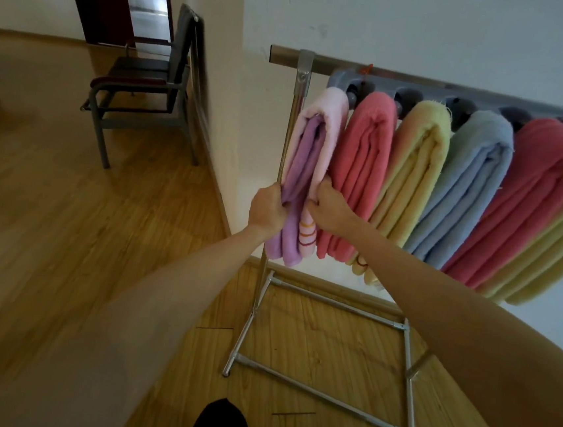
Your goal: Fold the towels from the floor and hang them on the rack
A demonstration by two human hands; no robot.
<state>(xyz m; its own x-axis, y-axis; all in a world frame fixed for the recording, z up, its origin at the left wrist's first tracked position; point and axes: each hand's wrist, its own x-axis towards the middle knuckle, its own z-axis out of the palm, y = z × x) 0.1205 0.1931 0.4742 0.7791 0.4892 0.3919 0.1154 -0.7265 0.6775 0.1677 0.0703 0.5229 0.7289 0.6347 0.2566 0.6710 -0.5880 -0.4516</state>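
Rack (302,77) rail running off the right edge of the frame, last yellow towel (558,253) cut off there, left hand (268,208) fingertips hidden behind the purple towel (303,167), chair (141,86) at upper left blurred, dark shape (220,426) cut by the bottom edge, unidentifiable

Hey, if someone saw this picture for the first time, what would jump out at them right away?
A row of folded towels in pink, yellow and blue hangs side by side on the silver metal rack against the white wall. At its left end, the left hand and right hand grip the lilac-and-pink folded towel. Farther left, a dark metal-framed armchair stands on the wooden floor.
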